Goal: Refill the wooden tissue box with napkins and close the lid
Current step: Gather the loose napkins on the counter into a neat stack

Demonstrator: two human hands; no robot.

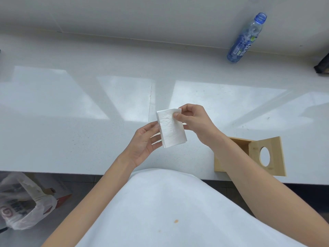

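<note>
The scene is bright, with soft daylight. On the glossy white worktop [71, 122] there are large pale reflections like window panes, divided by darker bands. The glare washes out the surface in the middle. Shadows are weak. The wide lens bends the far wall line and stretches the near corners. Sharpness is slightly soft everywhere.

Wooden tissue box [231, 158], near counter edge: mouth crossed by the right forearm [240, 168]; raised lid [267, 155] blocks the right side. Left of the box, bare counter [71, 113] is left open. Far behind the box, a capless bottle [245, 38] is stood against the wall.
</note>
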